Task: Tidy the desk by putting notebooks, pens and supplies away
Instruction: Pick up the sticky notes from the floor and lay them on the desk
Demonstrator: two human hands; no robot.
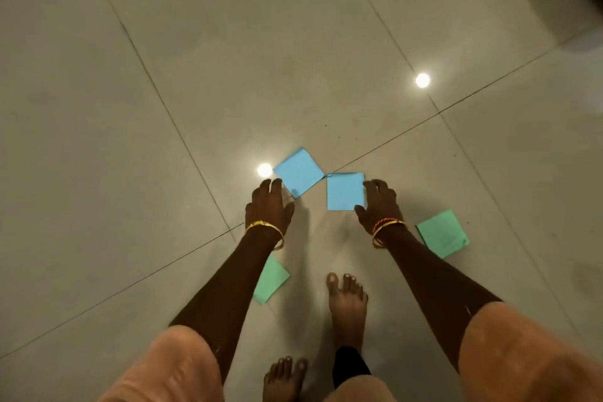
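While both arms reach down to tiled floor (163,42), left hand (269,206) hovers, fingers loosely curled, holding nothing, beside tilted blue note (298,171). Right hand (378,204) spread, thumb touching second blue note (345,191). Two blue, two green: one green note (270,281) under left forearm, other green note (443,237) right of right wrist. Two bare feet below. Open floor all around.

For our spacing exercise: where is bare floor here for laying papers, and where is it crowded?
Bare: the tiles beyond the blue papers and far left of the left hand. Crowded: around both hands and feet, between the green papers.
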